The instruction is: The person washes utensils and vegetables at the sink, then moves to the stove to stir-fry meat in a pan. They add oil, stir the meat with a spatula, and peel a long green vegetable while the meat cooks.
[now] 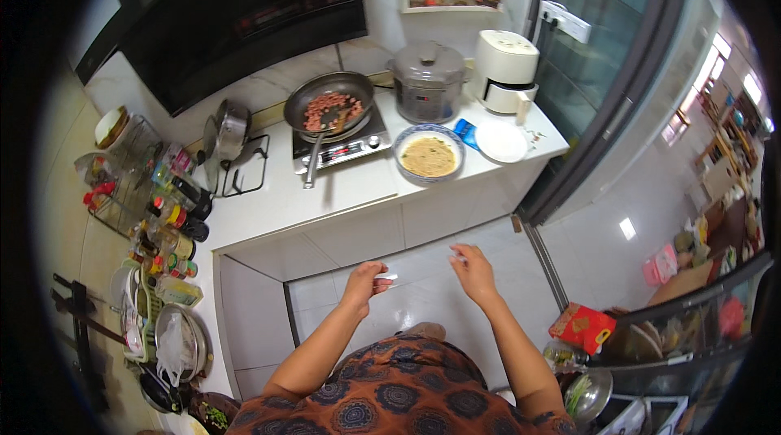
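Observation:
My left hand [366, 284] is held over the tiled floor in front of my body, its fingers loosely curled and apart from the thumb. Level with it on the other side is my right hand [473, 270], slightly blurred, also with nothing visible in it. Both are short of the white counter [268, 206]. On the counter, a wok [297, 102] with diced pinkish meat [318, 110] rests on an induction cooktop [351, 153]. A spatula's brown end lies in the meat. To its right stands a blue-rimmed bowl [403, 171] of noodles in broth [429, 156].
A white plate [501, 142], blue packet [467, 133], electric pressure cooker [428, 90] and white air fryer [507, 62] stand at the right. Bottles [177, 218] and a dish rack [149, 307] crowd the left counter. A red bag [583, 328] is at lower right, beside a sliding door frame.

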`<state>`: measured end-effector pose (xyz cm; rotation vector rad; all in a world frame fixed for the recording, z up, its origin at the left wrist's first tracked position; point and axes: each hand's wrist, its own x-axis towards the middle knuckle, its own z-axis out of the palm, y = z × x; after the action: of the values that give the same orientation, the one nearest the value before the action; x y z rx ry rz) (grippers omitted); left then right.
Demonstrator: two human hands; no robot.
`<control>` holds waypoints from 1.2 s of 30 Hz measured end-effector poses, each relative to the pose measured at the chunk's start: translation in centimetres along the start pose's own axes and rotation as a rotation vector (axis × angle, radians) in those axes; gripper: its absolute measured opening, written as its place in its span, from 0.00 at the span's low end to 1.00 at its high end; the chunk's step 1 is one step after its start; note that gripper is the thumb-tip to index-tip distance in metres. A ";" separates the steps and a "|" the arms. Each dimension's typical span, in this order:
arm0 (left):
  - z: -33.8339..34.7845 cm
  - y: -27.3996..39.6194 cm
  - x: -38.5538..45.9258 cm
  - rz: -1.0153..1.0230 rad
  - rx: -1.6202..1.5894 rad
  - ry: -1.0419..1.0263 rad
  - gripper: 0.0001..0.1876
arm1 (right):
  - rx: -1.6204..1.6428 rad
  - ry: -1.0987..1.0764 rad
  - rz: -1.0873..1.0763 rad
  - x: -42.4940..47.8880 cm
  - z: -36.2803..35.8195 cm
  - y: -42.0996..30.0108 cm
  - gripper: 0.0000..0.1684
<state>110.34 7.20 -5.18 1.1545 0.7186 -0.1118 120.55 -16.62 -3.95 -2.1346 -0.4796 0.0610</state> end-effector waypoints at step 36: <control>-17.7 19.2 29.5 0.584 1.344 0.661 0.20 | -0.855 -0.163 -0.511 42.5 11.4 -20.1 0.11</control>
<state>133.38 38.68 -10.49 2.7260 0.8397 0.3634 150.95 17.70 11.39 -2.7527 -1.3151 -0.3148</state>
